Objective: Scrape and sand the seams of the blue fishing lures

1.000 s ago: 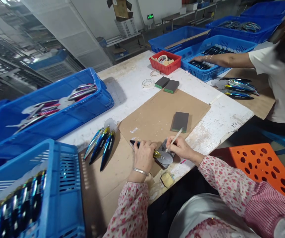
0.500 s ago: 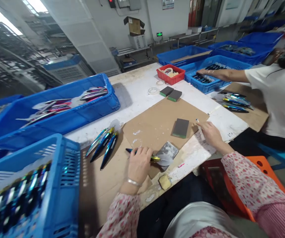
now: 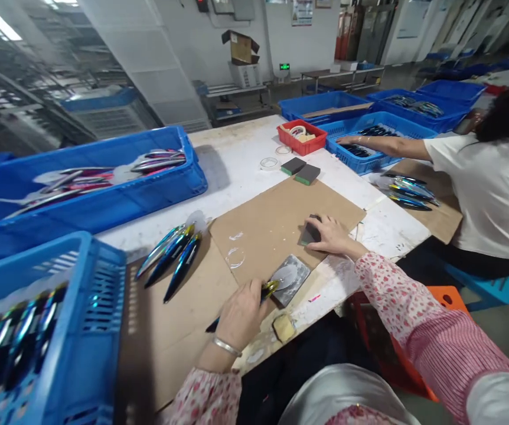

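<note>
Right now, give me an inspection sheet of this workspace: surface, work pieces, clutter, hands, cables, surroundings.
Surface: white table, scuffed and stained, partly covered with cardboard.
Work pieces: one lure, its clear lip over a grey-smeared block; three more lures fanned out farther left.
Clutter: tape roll, two dark blocks side by side, yellowish block near the table's front edge.
Hands: left hand grips the lure; right hand grips a green-edged block over the cardboard.
Cables: nothing seen on the table.
Surroundings: co-worker's hand at a blue crate; orange stool beside the table.
</note>
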Available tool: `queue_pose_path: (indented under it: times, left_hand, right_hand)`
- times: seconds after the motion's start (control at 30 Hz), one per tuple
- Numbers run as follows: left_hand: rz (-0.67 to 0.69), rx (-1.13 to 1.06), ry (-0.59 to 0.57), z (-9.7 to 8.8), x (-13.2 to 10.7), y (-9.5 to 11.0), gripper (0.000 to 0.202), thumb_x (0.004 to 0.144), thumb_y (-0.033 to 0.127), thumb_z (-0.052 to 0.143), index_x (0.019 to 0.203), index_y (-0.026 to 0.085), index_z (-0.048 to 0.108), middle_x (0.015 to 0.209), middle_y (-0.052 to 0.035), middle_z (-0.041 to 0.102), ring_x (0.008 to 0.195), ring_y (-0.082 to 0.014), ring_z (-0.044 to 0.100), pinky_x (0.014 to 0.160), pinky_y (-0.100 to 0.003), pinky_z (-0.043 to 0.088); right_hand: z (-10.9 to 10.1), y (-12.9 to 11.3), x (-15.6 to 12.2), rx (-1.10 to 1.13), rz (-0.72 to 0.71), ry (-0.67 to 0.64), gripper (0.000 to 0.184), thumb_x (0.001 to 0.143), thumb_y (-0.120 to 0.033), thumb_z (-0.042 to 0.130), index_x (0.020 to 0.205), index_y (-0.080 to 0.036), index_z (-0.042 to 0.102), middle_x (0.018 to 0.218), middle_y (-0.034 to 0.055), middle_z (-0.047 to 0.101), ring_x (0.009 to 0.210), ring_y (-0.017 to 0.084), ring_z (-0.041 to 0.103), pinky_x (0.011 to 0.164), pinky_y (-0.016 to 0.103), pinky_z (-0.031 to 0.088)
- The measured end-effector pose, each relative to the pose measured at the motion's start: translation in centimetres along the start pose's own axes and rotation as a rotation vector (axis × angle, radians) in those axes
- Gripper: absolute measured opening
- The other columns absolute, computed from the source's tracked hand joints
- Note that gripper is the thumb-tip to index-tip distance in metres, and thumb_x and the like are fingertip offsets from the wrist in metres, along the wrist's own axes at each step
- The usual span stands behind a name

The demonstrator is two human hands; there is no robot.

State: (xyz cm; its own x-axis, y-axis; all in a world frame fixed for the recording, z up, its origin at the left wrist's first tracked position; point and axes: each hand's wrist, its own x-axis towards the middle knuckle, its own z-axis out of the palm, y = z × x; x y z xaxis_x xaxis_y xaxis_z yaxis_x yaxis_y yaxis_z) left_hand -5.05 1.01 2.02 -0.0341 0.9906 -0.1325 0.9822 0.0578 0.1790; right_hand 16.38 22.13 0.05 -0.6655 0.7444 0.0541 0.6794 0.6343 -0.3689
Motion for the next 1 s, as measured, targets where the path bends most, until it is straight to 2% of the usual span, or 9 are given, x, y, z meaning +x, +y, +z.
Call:
queue_pose_path:
  times: [0.1,0.2,0.27,0.4,0.47,0.57,0.63,0.8,1.0]
  left_hand:
    - [-0.021,-0.038,-0.042,0.0,0.0,0.1,0.016,0.088,0.018,0.045,0.103,0.017,0.050,0.097,-0.0081,0.063,0.094,-0.0218,0.061,0.077,-0.031,0.046]
    - [-0.040,0.015,-0.088,-0.1,0.2,0.4,0.013,0.086,0.016,0.047,0.099,0.016,0.051,0.097,-0.0092,0.062,0.098,-0.0232,0.060,0.080,-0.032,0.046]
    - [-0.057,0.046,-0.102,-0.1,0.4,0.6,0.014,0.085,0.015,0.049,0.098,0.016,0.052,0.097,-0.0098,0.062,0.099,-0.0246,0.060,0.080,-0.033,0.046]
    - [-0.043,0.090,-0.087,0.2,0.5,0.8,0.015,0.084,0.016,0.053,0.099,0.016,0.052,0.096,-0.0091,0.062,0.098,-0.0249,0.060,0.078,-0.033,0.047]
    - [-0.021,0.106,-0.072,0.5,0.4,0.7,0.016,0.084,0.017,0.053,0.100,0.016,0.052,0.096,-0.0089,0.062,0.098,-0.0249,0.060,0.078,-0.034,0.048]
    - [-0.011,0.126,-0.037,0.8,0.3,0.5,0.022,0.084,0.017,0.052,0.107,0.015,0.051,0.100,-0.0094,0.062,0.100,-0.0247,0.060,0.079,-0.034,0.048]
    - [-0.012,0.119,-0.021,0.8,0.2,0.4,0.022,0.085,0.017,0.051,0.107,0.016,0.051,0.100,-0.0087,0.062,0.100,-0.0238,0.060,0.078,-0.033,0.049]
    - [-0.017,0.076,-0.064,0.3,0.3,0.6,0.013,0.084,0.017,0.052,0.097,0.016,0.054,0.092,-0.0084,0.063,0.094,-0.0253,0.062,0.072,-0.033,0.048]
    - [0.001,0.076,-0.058,0.1,0.6,0.6,0.013,0.085,0.016,0.049,0.097,0.015,0.053,0.092,-0.0099,0.062,0.093,-0.0250,0.061,0.072,-0.033,0.048]
  right_hand:
    - [-0.8,-0.5,-1.0,0.252,-0.144,-0.018,0.076,0.073,-0.040,0.074,0.140,-0.027,0.041,0.140,0.0131,0.033,0.131,0.032,0.035,0.106,0.048,0.035]
    - [-1.1,-1.7,-2.3,0.394,-0.270,-0.081,0.069,0.074,-0.041,0.074,0.135,-0.029,0.046,0.142,0.0109,0.026,0.136,0.031,0.027,0.108,0.048,0.032]
    - [-0.5,-2.8,-2.6,0.396,-0.271,-0.071,0.060,0.075,-0.046,0.074,0.127,-0.029,0.052,0.141,0.0107,0.028,0.136,0.032,0.026,0.108,0.050,0.031]
    - [1.9,-6.1,-1.7,0.331,-0.151,0.107,0.031,0.083,-0.047,0.066,0.106,-0.025,0.065,0.130,0.0100,0.043,0.127,0.029,0.036,0.106,0.048,0.033]
    - [2.9,-8.4,-0.9,0.286,-0.137,0.159,0.027,0.083,-0.046,0.066,0.101,-0.025,0.067,0.126,0.0089,0.047,0.122,0.028,0.039,0.105,0.045,0.035]
    - [3.5,-10.9,-0.4,0.231,-0.214,0.181,0.026,0.081,-0.044,0.069,0.100,-0.027,0.068,0.129,0.0068,0.046,0.123,0.029,0.036,0.103,0.045,0.035]
    - [3.4,-10.8,-0.9,0.231,-0.236,0.200,0.024,0.080,-0.040,0.069,0.099,-0.027,0.069,0.130,0.0065,0.046,0.124,0.029,0.036,0.103,0.045,0.034]
    - [2.5,-8.1,-2.0,0.211,-0.126,0.204,0.020,0.079,-0.033,0.068,0.097,-0.025,0.069,0.125,0.0089,0.050,0.120,0.028,0.041,0.101,0.044,0.037]
    - [2.8,-10.4,-1.2,0.194,-0.205,0.185,0.022,0.080,-0.038,0.068,0.099,-0.027,0.069,0.128,0.0066,0.047,0.121,0.028,0.038,0.102,0.044,0.036]
